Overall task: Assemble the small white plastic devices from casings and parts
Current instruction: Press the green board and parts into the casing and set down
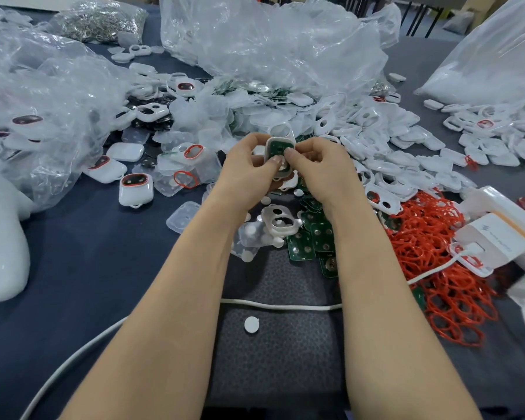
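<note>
Currently mid-unit. Both hands, left (pixel 249 165) and right (pixel 315 165), grip one white casing (pixel 268 148) above the middle of the surface (pixel 88 253), fingers curled round it, thumbs pressing a green board (pixel 281 147) into it. Cover and red ring look not yet fitted. A few closed units (pixel 135 189) lie toward the left edge. Heaps of loose casings (pixel 391 159), spare boards (pixel 315 234) and red rings (pixel 431 237) lie right of centre, so most of the batch is probably undone.
</note>
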Demonstrator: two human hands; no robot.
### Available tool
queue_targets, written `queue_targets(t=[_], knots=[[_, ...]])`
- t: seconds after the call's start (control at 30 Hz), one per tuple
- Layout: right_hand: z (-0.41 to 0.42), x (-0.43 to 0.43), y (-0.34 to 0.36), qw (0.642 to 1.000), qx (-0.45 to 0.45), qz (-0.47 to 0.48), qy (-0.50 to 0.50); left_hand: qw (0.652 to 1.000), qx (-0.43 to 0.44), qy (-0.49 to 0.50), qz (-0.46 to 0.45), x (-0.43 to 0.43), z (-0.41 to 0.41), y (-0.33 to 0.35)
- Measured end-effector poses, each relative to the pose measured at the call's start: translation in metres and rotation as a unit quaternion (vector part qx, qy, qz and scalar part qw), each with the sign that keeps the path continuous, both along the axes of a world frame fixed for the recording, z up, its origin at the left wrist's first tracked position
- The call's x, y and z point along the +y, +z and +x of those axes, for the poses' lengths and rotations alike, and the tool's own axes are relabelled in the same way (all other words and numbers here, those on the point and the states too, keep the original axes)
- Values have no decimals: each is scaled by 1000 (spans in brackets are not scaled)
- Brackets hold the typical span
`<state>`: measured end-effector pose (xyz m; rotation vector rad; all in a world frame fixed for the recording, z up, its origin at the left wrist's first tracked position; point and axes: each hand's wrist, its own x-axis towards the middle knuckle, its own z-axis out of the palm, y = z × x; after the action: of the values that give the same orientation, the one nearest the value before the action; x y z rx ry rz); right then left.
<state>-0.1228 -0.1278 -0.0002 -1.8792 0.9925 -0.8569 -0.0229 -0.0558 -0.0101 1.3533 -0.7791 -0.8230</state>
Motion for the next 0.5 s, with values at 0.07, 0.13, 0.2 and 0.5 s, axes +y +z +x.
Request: queue_targets(t=[0.07,0.13,0.2,0.5], knots=[[1,-1,-2,1000,-20,21,-6,1000,-29,-10,-3,1,-1,1],[2,-1,-4,999,-17,24,-12,999,-48,-12,-1,2,-2,1],[3,-1,-5,999,-21,28,-15,999,-51,-11,-1,2,-3,2],[1,1,-3,997,-54,47,-14,1000,11,-2,-21,1,-6,1]])
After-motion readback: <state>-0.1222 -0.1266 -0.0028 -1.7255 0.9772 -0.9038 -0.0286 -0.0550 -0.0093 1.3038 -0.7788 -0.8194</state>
